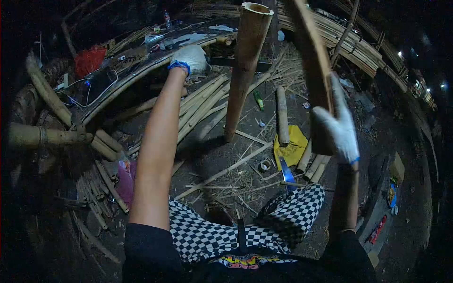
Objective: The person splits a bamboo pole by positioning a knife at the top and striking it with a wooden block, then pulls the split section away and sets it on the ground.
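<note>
My left hand (191,58), in a white glove with a blue cuff, is closed at the end of a dark, flat blade like a machete (220,62). The blade runs rightward behind a bamboo length (246,66), which stands tilted with its hollow end up. My right hand (340,129), also gloved, is against a second, long bamboo piece (314,61) that looks split and is slightly blurred. Its thumb lies across the near face and its fingers stretch up along the right edge. The handle inside my left hand is hidden.
Bamboo strips (200,106) lie heaped at left centre. A saw (287,174), a yellow sheet (292,148), a tape roll (264,165) and a green bottle (258,100) are on the ground. Long strips (354,49) are stacked behind; a bamboo frame (49,137) juts in from the left.
</note>
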Action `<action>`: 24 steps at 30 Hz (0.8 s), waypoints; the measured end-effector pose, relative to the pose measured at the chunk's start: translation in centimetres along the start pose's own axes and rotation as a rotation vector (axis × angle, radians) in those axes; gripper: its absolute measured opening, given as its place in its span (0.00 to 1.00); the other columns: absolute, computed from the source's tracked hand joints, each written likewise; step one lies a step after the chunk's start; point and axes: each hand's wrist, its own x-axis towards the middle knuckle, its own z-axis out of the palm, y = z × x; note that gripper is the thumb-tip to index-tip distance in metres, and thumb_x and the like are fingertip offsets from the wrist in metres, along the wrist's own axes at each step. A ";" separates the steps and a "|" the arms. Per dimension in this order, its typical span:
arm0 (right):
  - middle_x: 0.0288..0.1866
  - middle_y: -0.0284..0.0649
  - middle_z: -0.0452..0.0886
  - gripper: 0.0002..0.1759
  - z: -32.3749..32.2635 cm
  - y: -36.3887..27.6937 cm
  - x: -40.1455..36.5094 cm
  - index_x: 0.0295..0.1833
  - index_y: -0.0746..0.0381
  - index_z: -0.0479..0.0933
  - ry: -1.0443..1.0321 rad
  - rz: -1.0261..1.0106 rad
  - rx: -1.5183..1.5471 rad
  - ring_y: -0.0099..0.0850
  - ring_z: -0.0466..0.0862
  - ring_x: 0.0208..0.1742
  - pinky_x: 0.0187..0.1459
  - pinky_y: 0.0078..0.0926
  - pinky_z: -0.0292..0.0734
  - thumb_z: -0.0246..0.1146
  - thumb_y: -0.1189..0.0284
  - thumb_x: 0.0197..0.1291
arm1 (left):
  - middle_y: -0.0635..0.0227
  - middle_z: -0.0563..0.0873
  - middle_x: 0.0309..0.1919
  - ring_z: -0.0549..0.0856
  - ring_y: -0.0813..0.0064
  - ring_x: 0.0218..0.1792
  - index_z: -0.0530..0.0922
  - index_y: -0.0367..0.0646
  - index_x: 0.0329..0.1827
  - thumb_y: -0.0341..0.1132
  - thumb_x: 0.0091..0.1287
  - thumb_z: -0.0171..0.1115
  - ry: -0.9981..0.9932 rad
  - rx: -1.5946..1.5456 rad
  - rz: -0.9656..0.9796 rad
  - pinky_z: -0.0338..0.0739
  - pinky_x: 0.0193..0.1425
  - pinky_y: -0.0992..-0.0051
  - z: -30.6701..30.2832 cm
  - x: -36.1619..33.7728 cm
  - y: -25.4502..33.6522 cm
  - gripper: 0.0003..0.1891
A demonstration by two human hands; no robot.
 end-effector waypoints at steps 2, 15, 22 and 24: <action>0.72 0.46 0.68 0.39 -1.8 -1.3 0.6 0.75 0.59 0.59 0.236 -0.133 0.101 0.37 0.68 0.71 0.70 0.33 0.63 0.66 0.73 0.59 | 0.48 0.86 0.44 0.85 0.50 0.47 0.86 0.41 0.41 0.43 0.57 0.61 -0.046 -0.019 -0.034 0.79 0.53 0.58 -0.3 0.2 0.3 0.17; 0.79 0.49 0.54 0.44 5.9 9.6 2.4 0.78 0.62 0.49 0.026 -0.058 -1.065 0.43 0.55 0.78 0.77 0.35 0.50 0.61 0.62 0.62 | 0.50 0.87 0.42 0.85 0.52 0.46 0.86 0.41 0.39 0.51 0.54 0.66 0.011 -0.010 -0.043 0.80 0.52 0.59 2.0 2.4 -0.2 0.21; 0.71 0.47 0.69 0.46 6.4 8.2 0.5 0.80 0.48 0.48 -0.327 0.323 0.159 0.35 0.75 0.61 0.61 0.28 0.70 0.63 0.71 0.60 | 0.51 0.87 0.43 0.86 0.53 0.46 0.86 0.41 0.41 0.50 0.54 0.68 -0.009 0.097 -0.050 0.81 0.50 0.58 -0.7 -0.1 1.0 0.21; 0.68 0.43 0.71 0.46 6.3 6.6 0.1 0.81 0.48 0.48 -0.293 0.466 0.305 0.30 0.77 0.55 0.58 0.25 0.72 0.63 0.73 0.60 | 0.51 0.87 0.44 0.86 0.53 0.46 0.86 0.42 0.41 0.52 0.53 0.68 -0.015 0.110 -0.062 0.81 0.51 0.59 -1.1 -0.6 2.3 0.22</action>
